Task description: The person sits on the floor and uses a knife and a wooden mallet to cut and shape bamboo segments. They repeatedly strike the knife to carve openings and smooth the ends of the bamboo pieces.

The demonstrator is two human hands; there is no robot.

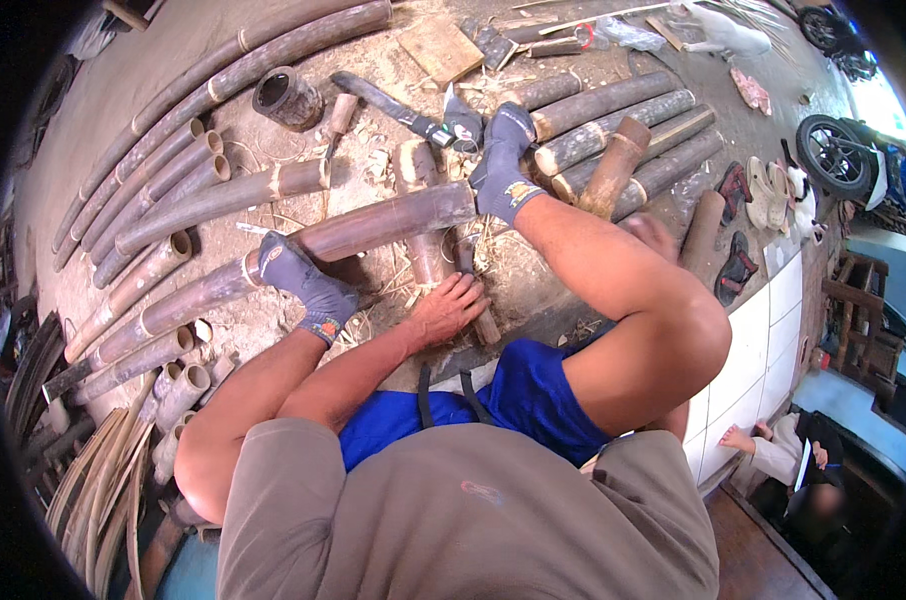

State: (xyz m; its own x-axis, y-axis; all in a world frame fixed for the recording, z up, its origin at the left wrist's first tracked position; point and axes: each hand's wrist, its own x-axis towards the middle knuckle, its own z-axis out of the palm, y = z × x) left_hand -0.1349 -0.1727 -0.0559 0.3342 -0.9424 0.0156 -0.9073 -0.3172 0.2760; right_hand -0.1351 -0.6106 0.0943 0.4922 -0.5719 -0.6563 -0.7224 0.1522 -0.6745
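Observation:
My left hand [448, 308] curls over a short brown wooden stick [487, 326], which shows above and below the fingers. Beside it, a thick bamboo pole [388, 222] lies crosswise over a shorter bamboo piece [413, 170]. My socked left foot [298, 275] presses on that pole, and my right foot [506, 150] is at its right end. Beyond my right leg, a blurred skin-coloured shape [653, 234] appears to be my right hand; its fingers are smeared. A short brown bamboo piece [618, 160] leans near it.
A machete [378, 100], a wooden-handled tool [342, 115] and a hollow bamboo cup [288, 97] lie ahead among shavings. Bamboo poles [173, 190] spread left; cut lengths [613, 100] lie right. Sandals [737, 268], a motorcycle [843, 165] and a seated person [808, 450] are farther right.

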